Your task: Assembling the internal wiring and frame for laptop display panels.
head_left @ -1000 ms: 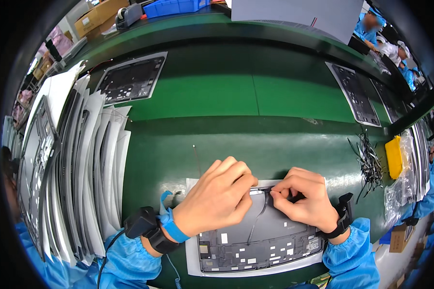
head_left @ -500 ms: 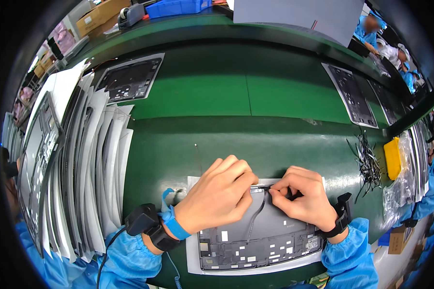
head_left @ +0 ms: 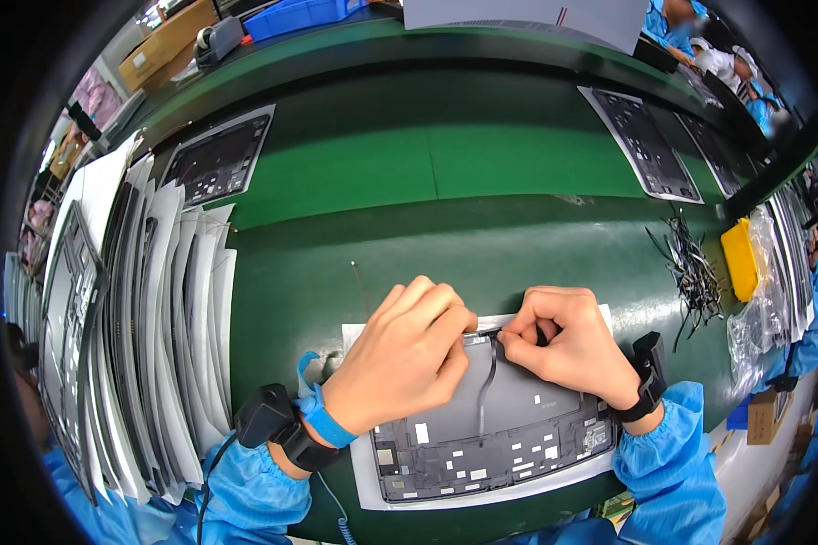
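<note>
A dark grey device panel [head_left: 454, 413] with many small white patches lies on a white sheet [head_left: 366, 481] in front of me. Down its middle runs a thin black ribbon cable [head_left: 487, 386], its upper end at the panel's far edge. My right hand [head_left: 568, 350] pinches the cable near that edge between thumb and forefinger. Just left of it, my left hand [head_left: 404, 363] has its fingers bent and closed at the same edge, by a small silvery part. Its own fingers hide what they hold, if anything. A blue strap [head_left: 325, 420] circles my left wrist.
Many panels layered with white sheets [head_left: 159, 345] stand on edge at the left. On the right lie a bundle of black cables [head_left: 693, 277], a yellow box [head_left: 740, 261] and clear plastic wrap [head_left: 759, 331]. More panels rest far left [head_left: 216, 162] and far right [head_left: 643, 141].
The whole view has shifted slightly. Both hands stay at the panel's far edge, with the right fingertips a little closer to the left. The cable hangs somewhat straighter down the panel.
</note>
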`<move>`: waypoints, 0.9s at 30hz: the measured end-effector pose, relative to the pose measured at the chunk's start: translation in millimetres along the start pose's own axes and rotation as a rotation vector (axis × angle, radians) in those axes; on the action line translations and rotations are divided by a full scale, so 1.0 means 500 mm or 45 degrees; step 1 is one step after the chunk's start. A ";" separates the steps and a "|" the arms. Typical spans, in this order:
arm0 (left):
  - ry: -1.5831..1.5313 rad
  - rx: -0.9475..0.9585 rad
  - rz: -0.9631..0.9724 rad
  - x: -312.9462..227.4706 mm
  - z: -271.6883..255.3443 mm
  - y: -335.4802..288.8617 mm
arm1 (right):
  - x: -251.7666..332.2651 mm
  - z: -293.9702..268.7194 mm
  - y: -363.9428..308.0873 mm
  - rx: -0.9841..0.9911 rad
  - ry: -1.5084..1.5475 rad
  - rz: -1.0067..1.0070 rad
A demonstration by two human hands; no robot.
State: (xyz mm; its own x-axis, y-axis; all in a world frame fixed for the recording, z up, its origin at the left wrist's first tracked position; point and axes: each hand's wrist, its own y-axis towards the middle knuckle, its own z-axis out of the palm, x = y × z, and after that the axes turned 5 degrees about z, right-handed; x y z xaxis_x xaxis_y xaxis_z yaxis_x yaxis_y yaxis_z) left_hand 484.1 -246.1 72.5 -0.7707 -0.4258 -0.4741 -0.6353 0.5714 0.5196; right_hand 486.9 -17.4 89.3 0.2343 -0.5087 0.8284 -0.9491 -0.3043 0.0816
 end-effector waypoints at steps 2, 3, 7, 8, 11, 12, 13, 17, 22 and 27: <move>-0.004 0.002 0.002 0.001 0.000 -0.002 | -0.001 0.003 0.000 -0.001 -0.012 -0.052; -0.008 -0.003 -0.001 0.000 0.001 -0.003 | -0.003 0.003 -0.001 0.009 -0.012 -0.056; 0.001 0.012 -0.030 -0.001 -0.002 -0.007 | -0.005 0.009 -0.003 -0.011 -0.028 -0.053; 0.002 0.011 -0.020 0.000 -0.004 -0.008 | -0.005 0.012 -0.002 -0.028 -0.035 -0.053; 0.006 0.000 -0.005 -0.001 -0.006 -0.010 | 0.006 0.007 -0.001 0.023 -0.051 0.026; 0.012 0.006 0.009 0.001 -0.006 -0.010 | 0.012 0.005 0.001 0.046 -0.042 0.103; 0.013 0.005 0.010 0.002 -0.006 -0.010 | 0.018 0.002 0.005 0.046 -0.042 0.102; 0.016 0.007 0.013 -0.001 -0.011 -0.014 | 0.040 -0.009 0.032 0.185 0.096 0.388; -0.038 0.012 0.105 -0.003 -0.008 -0.011 | 0.029 -0.029 0.061 0.357 0.166 0.430; 0.122 0.043 0.131 -0.014 -0.005 -0.009 | -0.016 -0.035 0.043 0.282 0.632 0.314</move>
State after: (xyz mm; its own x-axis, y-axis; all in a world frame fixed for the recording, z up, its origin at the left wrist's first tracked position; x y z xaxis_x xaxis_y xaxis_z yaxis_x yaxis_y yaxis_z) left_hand 492.3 -247.6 75.1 -0.8340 -0.4276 -0.3488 -0.5518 0.6380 0.5371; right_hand 460.9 -6.0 93.9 -0.1642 -0.1645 0.9726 -0.8841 -0.4128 -0.2191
